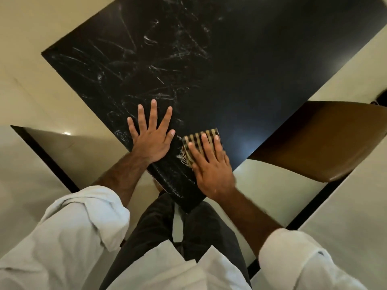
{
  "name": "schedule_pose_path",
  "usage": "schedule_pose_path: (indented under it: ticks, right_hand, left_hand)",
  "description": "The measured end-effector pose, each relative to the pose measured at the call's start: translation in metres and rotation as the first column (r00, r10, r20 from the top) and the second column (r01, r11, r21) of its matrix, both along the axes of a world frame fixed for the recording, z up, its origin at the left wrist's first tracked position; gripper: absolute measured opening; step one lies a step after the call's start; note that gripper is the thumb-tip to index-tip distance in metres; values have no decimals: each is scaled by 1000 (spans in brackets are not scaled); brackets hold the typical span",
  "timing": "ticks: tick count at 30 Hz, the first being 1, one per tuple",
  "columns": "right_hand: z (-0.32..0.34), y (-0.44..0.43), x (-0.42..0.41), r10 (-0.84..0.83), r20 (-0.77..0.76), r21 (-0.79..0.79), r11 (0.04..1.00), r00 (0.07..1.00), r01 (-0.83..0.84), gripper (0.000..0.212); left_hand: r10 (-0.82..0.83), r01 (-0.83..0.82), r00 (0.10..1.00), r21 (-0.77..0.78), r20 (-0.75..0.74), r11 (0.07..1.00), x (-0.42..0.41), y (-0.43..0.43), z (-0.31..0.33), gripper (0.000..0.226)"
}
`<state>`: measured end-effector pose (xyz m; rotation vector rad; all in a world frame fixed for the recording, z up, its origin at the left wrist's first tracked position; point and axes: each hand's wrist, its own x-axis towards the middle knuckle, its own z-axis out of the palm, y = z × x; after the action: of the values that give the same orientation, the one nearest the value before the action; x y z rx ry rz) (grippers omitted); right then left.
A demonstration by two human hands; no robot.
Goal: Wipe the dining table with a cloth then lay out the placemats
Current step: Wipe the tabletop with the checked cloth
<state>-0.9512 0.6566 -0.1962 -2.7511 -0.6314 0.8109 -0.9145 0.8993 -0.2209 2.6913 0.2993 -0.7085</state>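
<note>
A black marble dining table [230, 70] with white veins fills the upper middle of the view; its near corner points at my legs. My left hand [151, 136] lies flat on the tabletop near that corner, fingers spread and straight. Just to its right, my right hand [211, 164] presses a small checked beige-and-black cloth [195, 141] with a frayed fringe against the table, fingers straight on top of it. Most of the cloth is hidden under that hand. No placemats are in view.
A brown leather chair seat [324, 141] stands at the table's right edge. Pale glossy floor tiles [31, 91] with dark joints surround the table. My dark trousers [159, 222] and white sleeves fill the bottom of the view.
</note>
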Motion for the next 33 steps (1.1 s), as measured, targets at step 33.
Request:
schedule_pose_path:
  ticks: [33]
  right_hand:
    - [-30,-68,134,-136,409,123,988,902,93,55]
  left_hand:
    - [152,-200,957,184,245,962,-41,-172,2,81]
